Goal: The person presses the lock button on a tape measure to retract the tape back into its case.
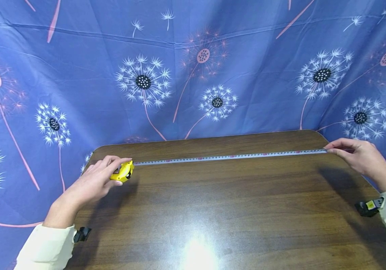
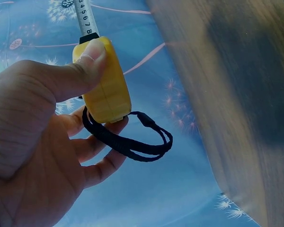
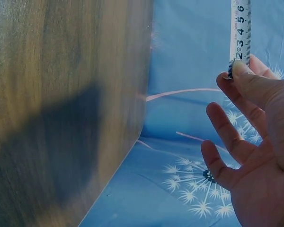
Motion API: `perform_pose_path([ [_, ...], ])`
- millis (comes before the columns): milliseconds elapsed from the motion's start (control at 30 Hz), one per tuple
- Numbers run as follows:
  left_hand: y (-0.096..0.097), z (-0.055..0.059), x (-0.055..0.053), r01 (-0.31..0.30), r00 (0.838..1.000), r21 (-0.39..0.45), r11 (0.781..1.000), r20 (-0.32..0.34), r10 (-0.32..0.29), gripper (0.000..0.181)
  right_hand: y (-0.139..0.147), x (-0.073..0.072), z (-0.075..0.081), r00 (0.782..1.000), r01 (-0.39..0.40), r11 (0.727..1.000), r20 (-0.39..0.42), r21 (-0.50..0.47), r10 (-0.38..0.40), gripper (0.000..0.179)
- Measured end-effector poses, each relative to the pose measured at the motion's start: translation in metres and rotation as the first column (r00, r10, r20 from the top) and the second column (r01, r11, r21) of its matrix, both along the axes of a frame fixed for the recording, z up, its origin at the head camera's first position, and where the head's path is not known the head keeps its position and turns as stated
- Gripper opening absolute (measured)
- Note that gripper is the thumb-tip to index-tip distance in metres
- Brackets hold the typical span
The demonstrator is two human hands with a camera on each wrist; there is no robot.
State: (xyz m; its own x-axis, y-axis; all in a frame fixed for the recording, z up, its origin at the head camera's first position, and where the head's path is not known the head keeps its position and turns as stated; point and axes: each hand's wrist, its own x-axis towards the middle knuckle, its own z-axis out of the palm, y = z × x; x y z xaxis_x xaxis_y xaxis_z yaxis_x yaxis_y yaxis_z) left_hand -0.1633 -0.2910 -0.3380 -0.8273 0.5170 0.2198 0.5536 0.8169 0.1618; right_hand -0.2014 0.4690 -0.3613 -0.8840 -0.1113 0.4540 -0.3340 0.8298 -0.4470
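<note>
**Head view: tape measure stretched the width of a wooden table**

A person's left hand [image 1: 95, 180] grips the yellow tape measure case [image 1: 123, 172] near the table's far left corner, while the right hand [image 1: 358, 155] pins the tape's free end near the far right corner. The tape [image 1: 230, 157] runs in a straight line between them, lying along the brown table [image 1: 213, 210] close to its back edge. In the left wrist view the thumb [image 2: 80, 71] presses down over the top of the case where the tape comes out, the other fingers curl beneath it, and a black wrist loop [image 2: 132, 139] hangs from the case across those fingers. In the right wrist view the thumb and forefinger pinch the tape end [image 3: 237, 66] at its first numbers; the remaining fingers [image 3: 225, 127] are spread loose below, off the tape. A blue dandelion-print cloth [image 1: 193, 75] hangs behind the table.
</note>
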Motion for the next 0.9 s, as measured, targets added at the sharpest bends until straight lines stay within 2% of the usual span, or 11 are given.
perform_pose_path([
  [400, 0.001, 0.0, 0.001, 0.003, 1.0, 0.004, 1.0, -0.009, -0.003, 0.077, -0.011, 0.0, 0.005, 0.998, -0.027, 1.0, -0.051, -0.005, 0.026, 0.014],
  [633, 0.002, 0.002, 0.001, 0.009, 1.0, -0.001, 1.0, -0.023, -0.009, 0.075, -0.014, -0.001, 0.007, 0.998, -0.024, 0.999, -0.058, 0.032, 0.026, 0.016],
  [900, 0.004, 0.003, 0.001, 0.006, 1.0, 0.004, 1.0, -0.024, -0.006, 0.076, -0.018, -0.002, 0.009, 0.997, -0.047, 0.999, -0.054, 0.017, 0.047, 0.018],
])
